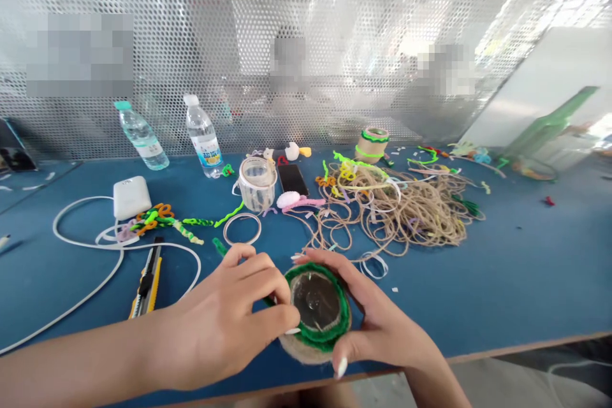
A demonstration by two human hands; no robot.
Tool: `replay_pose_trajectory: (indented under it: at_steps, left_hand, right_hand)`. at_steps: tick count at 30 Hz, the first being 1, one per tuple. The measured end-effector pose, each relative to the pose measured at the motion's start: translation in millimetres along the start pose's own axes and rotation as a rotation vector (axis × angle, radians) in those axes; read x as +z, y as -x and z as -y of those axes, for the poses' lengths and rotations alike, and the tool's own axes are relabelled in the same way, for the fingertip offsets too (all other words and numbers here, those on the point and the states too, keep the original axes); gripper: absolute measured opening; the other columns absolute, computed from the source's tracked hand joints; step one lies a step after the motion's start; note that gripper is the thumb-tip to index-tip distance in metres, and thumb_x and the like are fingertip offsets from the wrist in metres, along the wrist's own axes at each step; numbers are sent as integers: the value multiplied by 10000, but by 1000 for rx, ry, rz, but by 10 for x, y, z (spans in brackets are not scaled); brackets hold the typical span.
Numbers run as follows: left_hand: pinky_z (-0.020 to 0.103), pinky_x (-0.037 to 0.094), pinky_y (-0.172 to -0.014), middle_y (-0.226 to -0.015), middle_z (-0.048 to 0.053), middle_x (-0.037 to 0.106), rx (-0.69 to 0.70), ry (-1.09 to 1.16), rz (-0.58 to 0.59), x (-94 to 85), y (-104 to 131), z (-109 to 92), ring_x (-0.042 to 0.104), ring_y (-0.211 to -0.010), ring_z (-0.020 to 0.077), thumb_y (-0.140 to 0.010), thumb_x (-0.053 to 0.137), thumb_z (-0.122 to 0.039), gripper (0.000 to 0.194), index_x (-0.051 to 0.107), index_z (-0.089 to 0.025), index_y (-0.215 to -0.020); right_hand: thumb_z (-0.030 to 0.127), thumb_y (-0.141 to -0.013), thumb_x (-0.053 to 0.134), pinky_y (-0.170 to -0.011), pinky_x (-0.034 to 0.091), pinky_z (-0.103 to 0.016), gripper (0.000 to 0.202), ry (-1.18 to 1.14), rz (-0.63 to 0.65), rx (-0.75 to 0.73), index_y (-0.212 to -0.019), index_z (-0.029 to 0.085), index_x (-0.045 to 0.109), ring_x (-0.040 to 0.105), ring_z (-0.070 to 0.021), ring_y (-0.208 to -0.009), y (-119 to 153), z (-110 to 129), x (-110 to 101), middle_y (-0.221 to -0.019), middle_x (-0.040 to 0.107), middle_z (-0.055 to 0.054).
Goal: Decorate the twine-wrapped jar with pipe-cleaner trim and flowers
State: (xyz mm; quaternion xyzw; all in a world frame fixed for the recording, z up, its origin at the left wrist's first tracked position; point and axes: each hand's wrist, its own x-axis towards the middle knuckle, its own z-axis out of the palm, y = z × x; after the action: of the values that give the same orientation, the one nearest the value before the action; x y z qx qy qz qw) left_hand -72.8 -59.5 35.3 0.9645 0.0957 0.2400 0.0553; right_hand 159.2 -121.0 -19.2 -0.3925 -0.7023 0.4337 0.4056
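A round, twine-wrapped container (306, 352) with a dark see-through middle is near the table's front edge. A fuzzy green pipe cleaner (345, 309) rings its top. My right hand (377, 319) is wrapped round the container's right side, thumb at the front and fingers over the far rim. At the left of the rim, my left hand (243, 309) pinches the pipe cleaner between thumb and bent fingers. A loose green end (218, 246) shows beyond my left knuckles. The container's left side is partly hidden by my left hand.
Behind my hands lies a tangled heap of twine (421, 210). A clear jar (258, 188), a phone (292, 180) and two water bottles (204, 140) stand or lie further back. Left are a utility knife (147, 284), a white charger (131, 197) and its cable. A green glass bottle (540, 134) is far right.
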Motion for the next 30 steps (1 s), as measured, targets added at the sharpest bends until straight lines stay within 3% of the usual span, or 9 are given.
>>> replay_pose_trajectory:
  at_steps: [3,6,9,14,17,20,23,26,30]
  left_hand:
    - [330,272,-846,-817,-15,583,-5,-9,-8,13,11,-3,447,-729,113,-892,461,-64,219,621,-212,-870]
    - [316,281,-818,-810,-26,589,-9,-23,-24,18,29,-2,453,-734,103,-901,459,-70,227,626,-220,-866]
    - [311,288,-807,-801,-38,590,-20,-31,-28,21,37,-3,455,-732,97,-907,461,-82,226,628,-230,-867]
    - [303,286,-813,-806,-50,590,-50,2,-7,25,37,-7,456,-740,92,-925,459,-108,220,615,-228,-826]
    - [312,275,-817,-807,-45,598,-26,15,-9,24,36,-3,475,-748,94,-924,452,-82,231,629,-220,-868]
    - [304,258,-845,-816,-62,608,-48,34,17,27,44,12,489,-754,84,-926,475,-98,199,619,-231,-889]
    - [300,248,-865,-827,-69,617,-62,60,22,43,64,33,492,-753,78,-931,482,-107,181,603,-237,-892]
    - [300,250,-880,-844,-67,624,-44,85,18,65,79,45,503,-774,76,-927,493,-103,167,594,-235,-917]
    - [232,305,-855,-826,-77,613,-112,177,-16,61,66,14,531,-755,44,-872,587,-103,100,558,-198,-883]
  right_hand:
    - [446,-581,844,-1102,333,-479,978,107,-93,-59,-1410,306,345,358,-324,-1355,78,-17,94,-1459,372,-105]
    - [312,-736,760,-1083,373,-468,573,205,-220,-160,-1251,334,510,334,-306,-1373,173,3,222,-1472,335,-64]
    - [184,-821,653,-1081,386,-470,233,265,-298,-251,-1009,320,629,347,-286,-1371,210,48,276,-1398,418,-16]
    - [187,-831,645,-1089,371,-529,152,404,-339,-298,-950,283,650,485,-280,-1279,203,93,219,-1211,600,-36]
    - [260,-796,706,-1104,335,-561,212,521,-289,-384,-1002,275,659,540,-287,-1226,198,119,179,-1159,661,-43]
    - [152,-818,663,-1125,312,-550,310,606,-260,-430,-1099,280,640,623,-249,-1121,180,167,165,-1035,723,-14]
    - [107,-822,644,-1109,375,-498,428,661,-227,-475,-1213,272,586,685,-220,-999,183,179,179,-968,742,2]
    - [78,-801,657,-1077,445,-425,545,694,-213,-492,-1301,246,519,660,-208,-1057,252,94,208,-1036,728,-5]
    - [58,-801,635,-1088,433,-443,673,751,-173,-464,-1407,236,405,595,-226,-1165,358,-48,230,-1183,670,-25]
